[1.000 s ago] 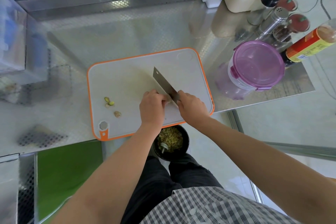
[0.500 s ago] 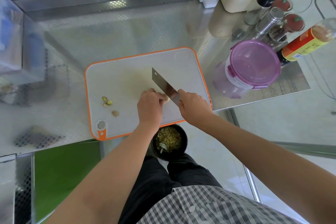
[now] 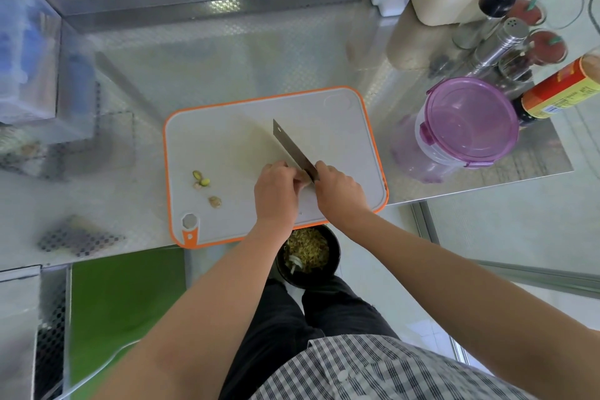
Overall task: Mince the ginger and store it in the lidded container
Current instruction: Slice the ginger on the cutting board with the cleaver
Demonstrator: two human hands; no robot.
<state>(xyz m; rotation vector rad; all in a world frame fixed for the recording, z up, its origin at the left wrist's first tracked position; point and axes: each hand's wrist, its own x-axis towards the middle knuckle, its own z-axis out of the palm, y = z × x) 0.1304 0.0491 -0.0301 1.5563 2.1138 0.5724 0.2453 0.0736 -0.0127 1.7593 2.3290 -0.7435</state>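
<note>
On the board (image 3: 227,146), left hand (image 3: 276,195) pinches ginger (image 3: 303,181), right hand (image 3: 339,195) grips the knife (image 3: 289,148) mid-slice; mincing looks unfinished, container (image 3: 470,123) lidded aside.

Glossy metal cleaver (image 3: 290,149); plastic board (image 3: 227,140)

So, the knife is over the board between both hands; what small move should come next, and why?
Probably press the cleaver down for a cut. The right hand grips its handle, the left hand holds a small ginger piece against the blade on the cutting board, and the lidded container is closed, so storing seems premature.
</note>
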